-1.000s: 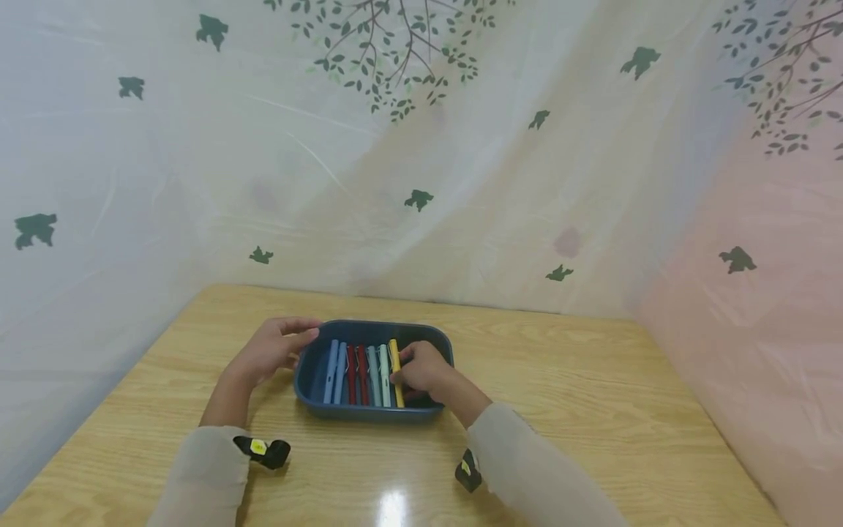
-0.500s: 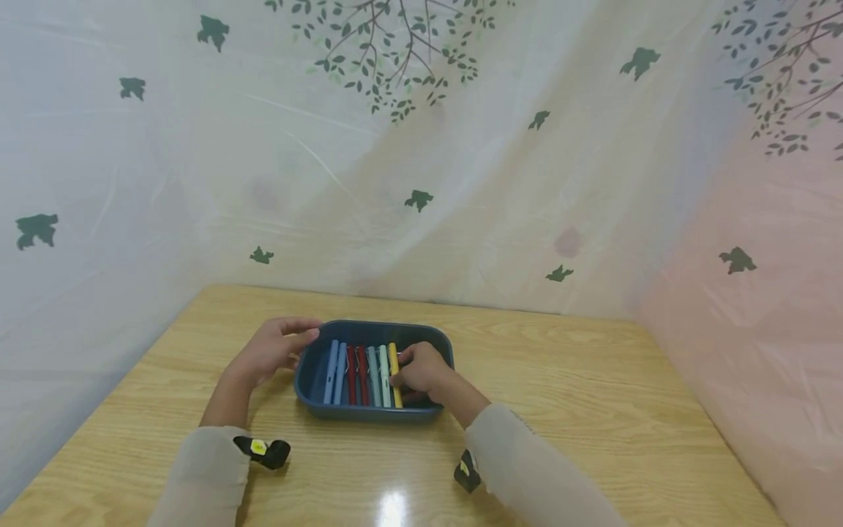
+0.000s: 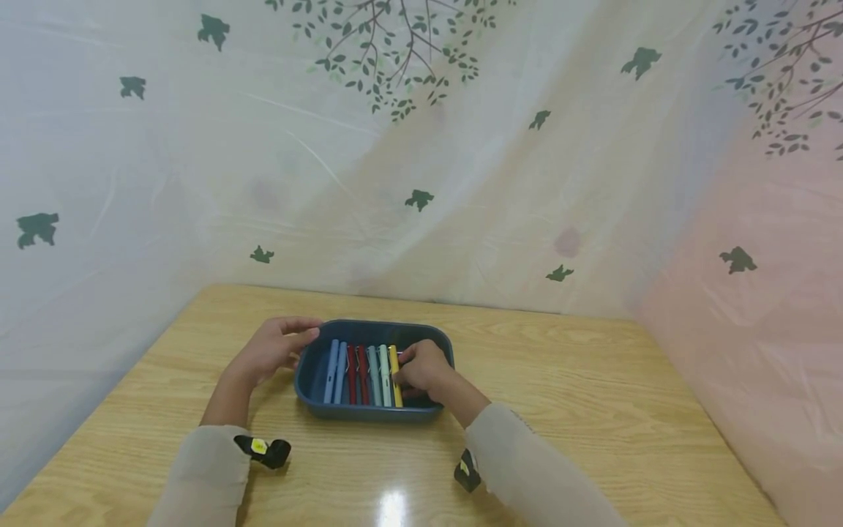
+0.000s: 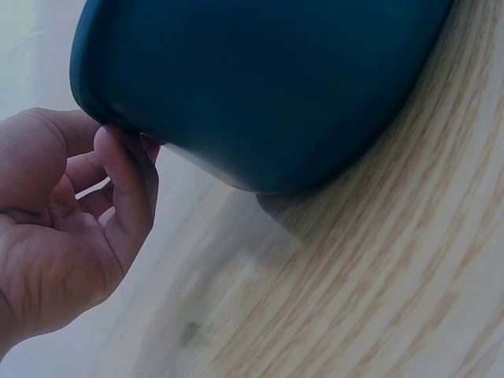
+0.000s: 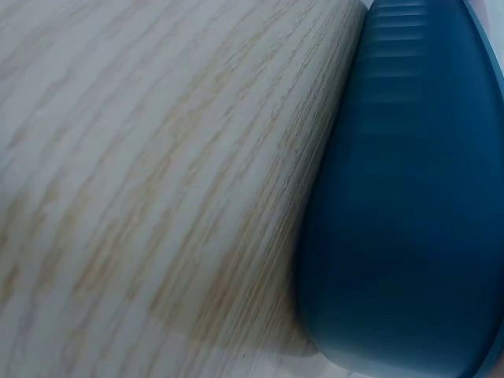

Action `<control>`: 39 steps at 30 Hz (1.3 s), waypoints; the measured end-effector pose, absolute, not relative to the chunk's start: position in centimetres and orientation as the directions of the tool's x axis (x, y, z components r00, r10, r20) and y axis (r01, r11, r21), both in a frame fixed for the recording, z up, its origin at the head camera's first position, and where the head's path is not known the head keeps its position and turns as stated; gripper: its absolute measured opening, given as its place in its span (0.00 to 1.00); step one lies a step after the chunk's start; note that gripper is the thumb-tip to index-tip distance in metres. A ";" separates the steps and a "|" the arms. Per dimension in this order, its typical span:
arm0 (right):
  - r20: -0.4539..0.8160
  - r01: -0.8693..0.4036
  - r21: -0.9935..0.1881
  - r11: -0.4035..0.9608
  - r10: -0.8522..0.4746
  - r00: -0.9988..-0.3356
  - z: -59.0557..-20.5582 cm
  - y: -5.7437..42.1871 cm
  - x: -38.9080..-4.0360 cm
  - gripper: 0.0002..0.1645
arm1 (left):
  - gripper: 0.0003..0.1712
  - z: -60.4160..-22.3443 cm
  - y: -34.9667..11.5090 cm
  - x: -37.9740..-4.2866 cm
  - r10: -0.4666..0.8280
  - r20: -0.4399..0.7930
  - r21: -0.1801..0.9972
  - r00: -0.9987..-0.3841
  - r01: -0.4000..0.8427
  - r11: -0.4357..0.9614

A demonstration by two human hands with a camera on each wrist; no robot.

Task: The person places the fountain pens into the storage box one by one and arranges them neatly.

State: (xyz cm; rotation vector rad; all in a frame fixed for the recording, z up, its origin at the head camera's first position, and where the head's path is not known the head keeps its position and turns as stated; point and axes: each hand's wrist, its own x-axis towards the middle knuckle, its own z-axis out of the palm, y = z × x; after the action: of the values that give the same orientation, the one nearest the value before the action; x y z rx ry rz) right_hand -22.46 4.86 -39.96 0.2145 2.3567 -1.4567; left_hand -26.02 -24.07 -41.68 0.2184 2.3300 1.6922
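A dark blue tray stands on the table with a row of capped pens in it. From the left lie two blue pens, two dark red pens, a grey-teal pen, a pale mint pen and a yellow pen. My left hand pinches the tray's left rim; the left wrist view shows its fingers bent against the rim. Inside the right end of the tray, my right hand holds the yellow pen with curled fingers. The right wrist view shows only the tray's outer wall and tabletop.
The wood-grain table reaches back to a pale curtain printed with leaves and birds. A black wrist camera sits at the left sleeve and a second camera at the right sleeve.
The yellow pen has come slightly down and left, level with the other pens and nearer the mint one. The right hand has barely shifted; the left hand and tray have stayed put.
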 end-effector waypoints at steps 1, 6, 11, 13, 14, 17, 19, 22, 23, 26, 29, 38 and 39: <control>-0.378 0.311 -0.833 0.457 -0.061 -0.924 -39.9 4.9 -22.5 0.17 | 0.28 -41.7 -24.1 -26.0 0.268 -0.114 0.950 -0.957 -0.026 0.312; -0.371 0.302 -0.829 0.470 -0.058 -0.927 -39.9 5.0 -22.4 0.16 | 0.28 -41.8 -24.0 -26.1 0.270 -0.112 0.952 -0.956 -0.025 0.305; -0.355 0.285 -0.839 0.464 -0.069 -0.932 -39.5 5.2 -22.5 0.16 | 0.27 -41.8 -24.0 -26.3 0.271 -0.111 0.951 -0.956 -0.023 0.307; -0.344 0.276 -0.852 0.444 -0.078 -0.936 -39.3 5.3 -22.6 0.16 | 0.27 -41.8 -24.0 -26.3 0.269 -0.111 0.951 -0.957 -0.024 0.308; -0.338 0.272 -0.860 0.432 -0.081 -0.938 -39.2 5.3 -22.6 0.16 | 0.27 -41.8 -24.0 -26.3 0.269 -0.109 0.950 -0.957 -0.022 0.310; -0.320 0.258 -0.876 0.408 -0.089 -0.943 -38.9 5.6 -22.8 0.16 | 0.26 -41.8 -23.9 -26.4 0.261 -0.110 0.949 -0.959 -0.023 0.315; -0.312 0.253 -0.886 0.389 -0.095 -0.945 -38.6 5.8 -22.9 0.17 | 0.26 -41.8 -23.9 -26.4 0.259 -0.112 0.945 -0.959 -0.023 0.325; -0.292 0.235 -0.900 0.368 -0.108 -0.950 -38.1 6.2 -23.1 0.18 | 0.26 -41.9 -23.9 -26.5 0.257 -0.116 0.942 -0.959 -0.025 0.334; -0.282 0.225 -0.906 0.360 -0.115 -0.953 -37.8 6.4 -23.1 0.19 | 0.26 -41.9 -23.9 -26.6 0.256 -0.116 0.940 -0.960 -0.023 0.340; -0.239 0.181 -0.918 0.353 -0.129 -0.962 -36.9 6.9 -22.9 0.19 | 0.26 -41.8 -24.0 -26.6 0.252 -0.104 0.934 -0.962 -0.007 0.357; -0.196 0.132 -0.914 0.385 -0.131 -0.972 -35.8 7.5 -22.7 0.18 | 0.27 -41.4 -24.0 -26.5 0.246 -0.062 0.925 -0.967 0.037 0.377; 0.115 -0.166 -0.728 0.666 -0.120 -0.986 -34.8 11.6 -21.9 0.15 | 0.22 -38.6 -23.1 -25.5 0.267 0.143 0.686 -0.953 0.290 0.667; 0.160 -0.194 -0.681 0.707 -0.115 -0.980 -34.8 12.2 -21.9 0.15 | 0.22 -38.3 -22.8 -25.4 0.274 0.164 0.659 -0.948 0.312 0.684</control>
State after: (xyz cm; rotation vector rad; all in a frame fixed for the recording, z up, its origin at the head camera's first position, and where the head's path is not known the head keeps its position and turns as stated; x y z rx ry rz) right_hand -21.86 12.23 -34.82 -0.2724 2.9984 -1.2152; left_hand -25.36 -22.76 -38.27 0.5098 2.9311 1.1625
